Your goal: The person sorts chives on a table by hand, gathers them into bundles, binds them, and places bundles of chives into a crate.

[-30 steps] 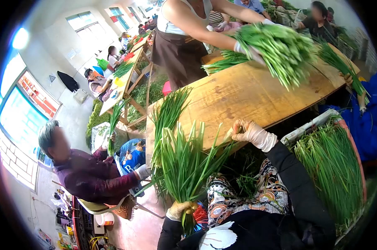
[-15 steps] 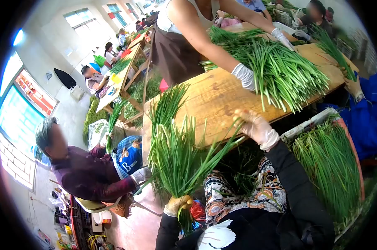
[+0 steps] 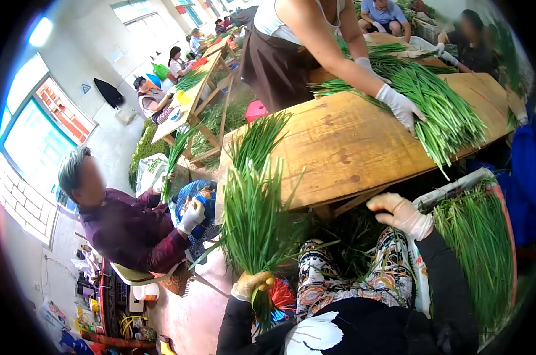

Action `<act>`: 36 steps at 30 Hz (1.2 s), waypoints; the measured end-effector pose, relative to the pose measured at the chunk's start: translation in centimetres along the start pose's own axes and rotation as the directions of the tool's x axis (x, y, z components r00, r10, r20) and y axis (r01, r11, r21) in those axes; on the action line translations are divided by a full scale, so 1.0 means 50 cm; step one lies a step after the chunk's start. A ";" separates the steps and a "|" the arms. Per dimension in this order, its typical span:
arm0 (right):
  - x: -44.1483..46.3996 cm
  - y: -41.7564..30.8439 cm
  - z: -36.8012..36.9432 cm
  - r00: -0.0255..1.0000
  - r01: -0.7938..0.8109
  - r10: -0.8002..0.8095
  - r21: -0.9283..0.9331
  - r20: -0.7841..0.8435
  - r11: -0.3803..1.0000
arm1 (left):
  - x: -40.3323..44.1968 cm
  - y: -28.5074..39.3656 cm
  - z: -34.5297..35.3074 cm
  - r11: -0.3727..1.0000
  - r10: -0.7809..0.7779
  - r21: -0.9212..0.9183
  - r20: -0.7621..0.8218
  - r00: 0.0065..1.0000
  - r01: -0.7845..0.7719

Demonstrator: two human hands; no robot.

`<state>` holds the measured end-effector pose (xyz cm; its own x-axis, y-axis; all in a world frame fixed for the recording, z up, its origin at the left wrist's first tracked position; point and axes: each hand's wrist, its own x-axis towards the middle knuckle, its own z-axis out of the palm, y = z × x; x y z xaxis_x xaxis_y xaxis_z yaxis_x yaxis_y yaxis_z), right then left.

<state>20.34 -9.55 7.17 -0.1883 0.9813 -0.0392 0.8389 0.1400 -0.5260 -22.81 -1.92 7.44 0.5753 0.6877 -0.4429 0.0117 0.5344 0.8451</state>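
My left hand (image 3: 253, 286), in a pale glove, is closed around the leafy lower part of a bunch of garlic chives (image 3: 253, 222). The bunch stands upright in front of the table's near left corner, its pale stem ends upward. My right hand (image 3: 401, 216), also gloved, is off to the right above my patterned trousers, fingers loosely bent and apart with no stalk visible in them. It hovers between the table edge and a crate full of loose chives (image 3: 472, 248).
Across the wooden table (image 3: 321, 142), a standing person presses gloved hands on a large chive pile (image 3: 433, 109). Another small bunch (image 3: 259, 139) lies at the table's left end. To my left sits a person in a dark purple top (image 3: 126, 225), holding chives.
My right hand has moved right, away from the stalks it was at beside the bunch. Those slanting stalks no longer stick out. Across the table, the person's hands and the pile have shifted right.
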 end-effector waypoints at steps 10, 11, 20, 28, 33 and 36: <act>0.200 -0.227 -0.057 0.846 0.155 -0.298 -0.332 -0.442 0.931 | 0.007 0.039 0.088 0.981 -0.122 0.165 0.106 0.987 0.103; 0.208 -0.216 -0.048 0.936 0.171 -0.220 -0.192 -0.273 0.966 | 0.007 0.040 0.094 0.982 -0.119 0.163 0.141 0.983 0.095; 0.140 -0.026 -0.114 0.660 0.467 0.275 0.668 -0.699 0.579 | -0.012 -0.009 0.047 0.985 -0.127 0.132 0.134 0.983 0.110; 0.159 -0.179 -0.011 0.951 0.180 0.208 0.956 -0.229 0.231 | 0.040 -0.019 0.114 0.984 -0.056 0.179 0.208 0.976 0.018; 0.155 -0.145 0.021 0.942 0.217 0.254 0.975 -0.221 0.045 | 0.059 -0.021 0.117 0.992 -0.011 0.125 0.119 0.993 -0.004; 0.131 -0.169 -0.003 0.974 0.199 0.138 0.966 -0.177 -0.164 | 0.049 0.010 0.118 0.988 0.049 0.140 0.105 0.993 -0.064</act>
<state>12.10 -4.29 11.46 0.0231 0.9989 0.0396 -0.6688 0.0449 -0.7421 -16.57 -2.88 8.56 0.6578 0.6578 -0.3669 0.0896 0.4153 0.9053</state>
